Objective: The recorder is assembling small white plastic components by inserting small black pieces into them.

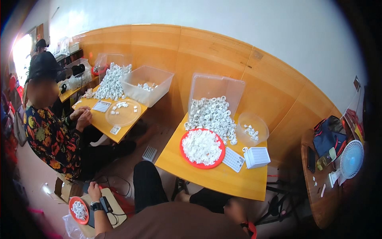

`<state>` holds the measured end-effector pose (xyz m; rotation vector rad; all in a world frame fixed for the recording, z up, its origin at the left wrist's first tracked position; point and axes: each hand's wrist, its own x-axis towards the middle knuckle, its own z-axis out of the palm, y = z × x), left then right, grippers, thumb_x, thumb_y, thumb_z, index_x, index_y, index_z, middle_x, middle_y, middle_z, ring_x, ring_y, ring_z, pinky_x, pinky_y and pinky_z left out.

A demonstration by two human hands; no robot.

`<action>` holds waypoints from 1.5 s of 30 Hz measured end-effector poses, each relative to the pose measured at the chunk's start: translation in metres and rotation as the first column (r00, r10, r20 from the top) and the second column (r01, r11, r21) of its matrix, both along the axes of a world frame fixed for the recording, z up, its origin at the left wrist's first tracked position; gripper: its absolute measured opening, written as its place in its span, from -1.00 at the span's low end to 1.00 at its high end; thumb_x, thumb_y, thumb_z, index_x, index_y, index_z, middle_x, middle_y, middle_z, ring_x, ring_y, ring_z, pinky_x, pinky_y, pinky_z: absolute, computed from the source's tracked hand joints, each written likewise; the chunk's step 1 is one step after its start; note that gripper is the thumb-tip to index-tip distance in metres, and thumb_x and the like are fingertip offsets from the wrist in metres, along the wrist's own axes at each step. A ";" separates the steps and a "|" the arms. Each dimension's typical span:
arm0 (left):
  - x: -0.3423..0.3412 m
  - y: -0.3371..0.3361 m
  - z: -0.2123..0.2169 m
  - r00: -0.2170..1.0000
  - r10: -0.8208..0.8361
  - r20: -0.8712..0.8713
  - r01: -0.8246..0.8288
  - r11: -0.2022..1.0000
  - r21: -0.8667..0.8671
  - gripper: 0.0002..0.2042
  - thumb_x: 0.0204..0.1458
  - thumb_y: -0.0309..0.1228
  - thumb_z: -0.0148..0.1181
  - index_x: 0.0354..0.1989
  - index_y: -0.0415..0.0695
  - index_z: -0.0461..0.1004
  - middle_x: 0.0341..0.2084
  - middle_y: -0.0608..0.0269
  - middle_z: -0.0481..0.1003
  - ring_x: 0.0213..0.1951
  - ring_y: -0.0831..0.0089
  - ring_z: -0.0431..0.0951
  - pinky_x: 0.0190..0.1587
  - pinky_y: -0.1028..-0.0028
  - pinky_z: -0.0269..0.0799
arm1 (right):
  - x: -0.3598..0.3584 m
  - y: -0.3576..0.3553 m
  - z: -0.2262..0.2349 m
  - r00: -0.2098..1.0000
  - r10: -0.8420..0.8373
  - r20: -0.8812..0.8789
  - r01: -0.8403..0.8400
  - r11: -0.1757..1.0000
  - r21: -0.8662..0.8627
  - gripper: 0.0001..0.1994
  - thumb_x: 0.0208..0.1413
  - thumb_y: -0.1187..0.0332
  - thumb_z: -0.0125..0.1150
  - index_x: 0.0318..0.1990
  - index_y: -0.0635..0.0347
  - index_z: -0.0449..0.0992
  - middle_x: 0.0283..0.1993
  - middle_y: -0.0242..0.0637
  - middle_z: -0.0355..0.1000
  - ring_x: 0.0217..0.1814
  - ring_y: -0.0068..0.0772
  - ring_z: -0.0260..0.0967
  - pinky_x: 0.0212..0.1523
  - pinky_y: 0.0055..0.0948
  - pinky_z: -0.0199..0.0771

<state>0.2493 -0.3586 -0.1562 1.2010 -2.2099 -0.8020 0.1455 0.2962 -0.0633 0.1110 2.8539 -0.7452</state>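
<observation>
My left hand (94, 191), with a dark watch on the wrist, is low on the left over a small beige stool top (117, 199). Its fingers look curled; what they hold, if anything, is hidden. Beside it lie a black box-shaped device (106, 204) with a cable and a red plate (71, 207) of white ring-shaped parts (79, 210). My right hand (234, 210) is by my right thigh, smeared, so its fingers do not show clearly. Something red (251, 230) is near its wrist.
On the yellow table (223, 187) ahead stand a red tray (184, 156) of small white pieces, a heap of white rings (211, 115), a round clear tub (262, 137) and stacked white trays (257, 157). A co-worker (51, 131) sits left. A fan (351, 159) stands right.
</observation>
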 end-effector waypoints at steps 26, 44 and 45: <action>-0.138 0.013 0.041 0.824 -0.234 -0.516 0.489 0.753 0.441 -0.67 0.17 -0.22 0.01 -0.02 -0.18 0.43 -0.54 0.15 0.48 -0.63 0.39 0.41 -0.60 0.42 0.30 | 0.006 0.011 -0.038 0.898 -0.311 -0.312 0.346 0.936 0.062 -0.75 -0.07 0.24 0.15 -0.23 0.13 0.48 -0.37 -0.08 0.50 -0.15 0.03 0.43 -0.08 -0.01 0.38; -0.120 0.072 0.151 0.756 -0.454 -0.471 0.517 0.856 0.006 -0.81 0.06 -0.50 0.00 -0.25 -0.32 0.50 -0.53 0.26 0.48 -0.59 0.55 0.39 -0.53 0.57 0.31 | 0.063 0.003 -0.011 0.798 -0.330 -0.504 0.386 0.923 0.006 -0.88 -0.05 0.38 0.08 -0.31 0.10 0.41 -0.38 -0.18 0.48 -0.25 -0.02 0.43 -0.19 -0.08 0.41; -0.114 0.066 0.149 0.835 -0.398 -0.381 0.429 0.903 -0.005 -0.81 0.06 -0.49 0.00 -0.25 -0.30 0.51 -0.54 0.24 0.47 -0.60 0.55 0.39 -0.54 0.56 0.31 | 0.059 0.004 -0.011 0.805 -0.293 -0.516 0.363 0.931 0.037 -0.88 -0.03 0.36 0.10 -0.30 0.09 0.43 -0.38 -0.20 0.48 -0.26 -0.06 0.43 -0.21 -0.10 0.41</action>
